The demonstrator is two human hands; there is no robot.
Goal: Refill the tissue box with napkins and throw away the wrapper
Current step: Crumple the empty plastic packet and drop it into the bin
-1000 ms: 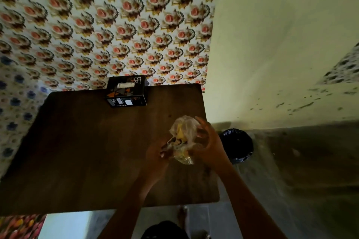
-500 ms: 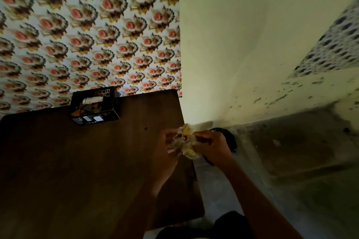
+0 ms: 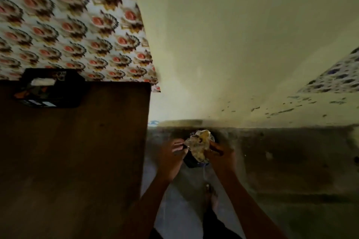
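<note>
tissue box on table; bin right of it.

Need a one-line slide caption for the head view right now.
Both hands, left hand and right hand, hold the crumpled wrapper above the dark bin; tissue box on table.

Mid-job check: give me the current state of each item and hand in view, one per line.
wrapper: crumpled, held between both hands, above the bin
bin: on the floor beside the table, mostly hidden by the wrapper and hands
tissue box: on the table's far edge, white napkin showing in its top slot
left hand: fingers on wrapper
right hand: gripping wrapper
</note>
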